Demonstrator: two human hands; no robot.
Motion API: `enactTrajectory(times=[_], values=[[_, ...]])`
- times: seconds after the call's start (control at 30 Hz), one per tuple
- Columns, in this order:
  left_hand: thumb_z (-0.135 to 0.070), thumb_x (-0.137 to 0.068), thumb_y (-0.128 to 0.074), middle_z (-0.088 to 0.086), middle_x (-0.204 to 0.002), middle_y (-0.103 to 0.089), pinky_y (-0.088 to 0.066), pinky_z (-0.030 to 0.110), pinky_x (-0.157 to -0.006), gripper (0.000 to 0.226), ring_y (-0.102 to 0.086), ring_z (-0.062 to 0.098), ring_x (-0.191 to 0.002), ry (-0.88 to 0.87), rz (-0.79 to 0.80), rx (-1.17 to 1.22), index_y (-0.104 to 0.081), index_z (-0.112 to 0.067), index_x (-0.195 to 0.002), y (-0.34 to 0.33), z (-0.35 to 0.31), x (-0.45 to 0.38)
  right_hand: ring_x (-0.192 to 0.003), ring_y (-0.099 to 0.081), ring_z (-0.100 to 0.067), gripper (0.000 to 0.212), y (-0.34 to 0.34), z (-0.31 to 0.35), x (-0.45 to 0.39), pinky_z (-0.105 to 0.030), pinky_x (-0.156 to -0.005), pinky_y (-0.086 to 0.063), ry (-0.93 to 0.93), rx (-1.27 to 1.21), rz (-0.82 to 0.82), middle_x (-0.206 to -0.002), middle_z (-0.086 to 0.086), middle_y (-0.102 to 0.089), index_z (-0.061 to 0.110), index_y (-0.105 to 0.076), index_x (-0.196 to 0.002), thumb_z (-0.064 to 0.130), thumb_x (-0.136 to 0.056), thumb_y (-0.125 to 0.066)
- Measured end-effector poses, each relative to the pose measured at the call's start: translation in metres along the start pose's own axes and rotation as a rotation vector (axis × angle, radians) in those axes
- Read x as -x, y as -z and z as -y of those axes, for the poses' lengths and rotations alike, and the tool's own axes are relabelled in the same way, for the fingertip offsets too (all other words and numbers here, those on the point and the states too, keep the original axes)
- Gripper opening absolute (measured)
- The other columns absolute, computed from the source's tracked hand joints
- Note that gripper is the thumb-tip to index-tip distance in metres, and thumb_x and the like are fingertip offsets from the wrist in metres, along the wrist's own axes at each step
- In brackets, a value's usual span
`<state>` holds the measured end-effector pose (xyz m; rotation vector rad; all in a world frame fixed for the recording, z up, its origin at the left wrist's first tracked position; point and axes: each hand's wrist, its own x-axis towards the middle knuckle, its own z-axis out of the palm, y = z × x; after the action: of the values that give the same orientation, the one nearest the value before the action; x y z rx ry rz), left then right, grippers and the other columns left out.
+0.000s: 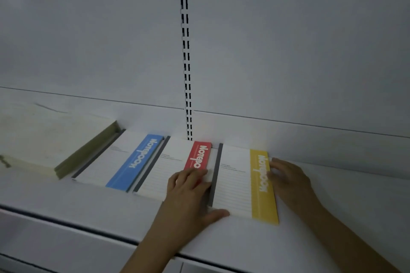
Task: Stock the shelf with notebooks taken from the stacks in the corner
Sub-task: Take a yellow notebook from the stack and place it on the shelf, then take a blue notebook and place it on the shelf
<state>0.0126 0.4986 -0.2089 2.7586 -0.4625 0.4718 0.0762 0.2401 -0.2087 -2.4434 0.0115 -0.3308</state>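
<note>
Yellow marks the stripe of the notebook (244, 182) lying flat on the white shelf (332, 195) between the two hands. Left hand (190, 195) lies spread with straight fingers over the join with the red-striped notebook (177, 168), its thumb along the yellow one's near edge. Right hand (288, 179) sets its fingertips against that notebook's right edge, fingers lightly bent and holding nothing. Beyond the left hand, further left, sits a blue-striped notebook (124, 162), then a pale olive-edged stack (44, 146). Past both hands rises the grey back panel with a slotted upright (186, 51)
</note>
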Motion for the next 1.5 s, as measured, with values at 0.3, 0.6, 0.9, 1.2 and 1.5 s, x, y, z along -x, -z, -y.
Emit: enactTrajectory(times=[0.3,0.6,0.9,1.2,1.5], values=[[-0.075,-0.073,-0.05,-0.018,-0.139,-0.038,-0.015,0.015,-0.109,0.075,-0.027,0.0,-0.132,-0.022,-0.006,0.119,-0.047,-0.034,-0.136,-0.003,0.003,0.003,-0.117,-0.06,-0.027,0.03,-0.004,-0.008,-0.004,-0.043,-0.104,-0.042,0.038,-0.024,-0.003,-0.12,-0.006,-0.068,0.013,-0.073,-0.111,0.017,-0.081,-0.074],[-0.072,-0.073,-0.055,-0.016,-0.135,-0.04,-0.018,0.012,-0.108,0.08,-0.029,-0.002,-0.127,-0.023,-0.004,0.155,-0.045,-0.027,-0.138,-0.004,0.003,0.002,-0.124,-0.053,-0.025,0.035,-0.003,-0.008,-0.004,-0.033,-0.108,-0.033,0.052,0.051,0.021,-0.129,-0.004,-0.063,0.015,-0.067,-0.12,0.019,-0.085,-0.071],[-0.074,-0.075,-0.053,-0.017,-0.135,-0.041,-0.03,0.017,-0.107,0.082,-0.03,-0.004,-0.121,-0.035,0.036,0.159,-0.037,-0.03,-0.142,0.003,0.001,0.001,-0.126,-0.05,-0.025,0.036,-0.003,-0.004,-0.001,-0.031,-0.105,-0.032,0.041,0.068,0.013,-0.132,-0.003,-0.059,0.015,-0.062,-0.124,0.024,-0.089,-0.066],[-0.062,-0.088,-0.038,-0.013,-0.131,-0.05,-0.037,0.017,-0.098,0.062,-0.048,0.004,-0.118,-0.183,-0.029,0.276,-0.045,-0.028,-0.14,0.011,-0.075,-0.035,-0.126,-0.047,-0.014,0.047,0.08,0.025,0.001,-0.027,-0.108,-0.035,0.248,-0.064,-0.278,-0.134,-0.002,-0.054,0.011,-0.053,-0.132,0.039,-0.096,-0.042],[-0.051,-0.096,-0.046,-0.015,-0.144,-0.036,-0.025,0.007,-0.098,0.059,-0.037,0.0,-0.128,-0.556,0.258,0.454,-0.03,-0.03,-0.148,-0.064,-0.262,-0.083,-0.132,-0.039,-0.008,0.048,0.23,-0.05,0.05,-0.019,-0.109,-0.027,0.163,0.203,-0.594,-0.142,0.002,-0.047,0.015,-0.044,-0.14,0.04,-0.101,-0.036]])
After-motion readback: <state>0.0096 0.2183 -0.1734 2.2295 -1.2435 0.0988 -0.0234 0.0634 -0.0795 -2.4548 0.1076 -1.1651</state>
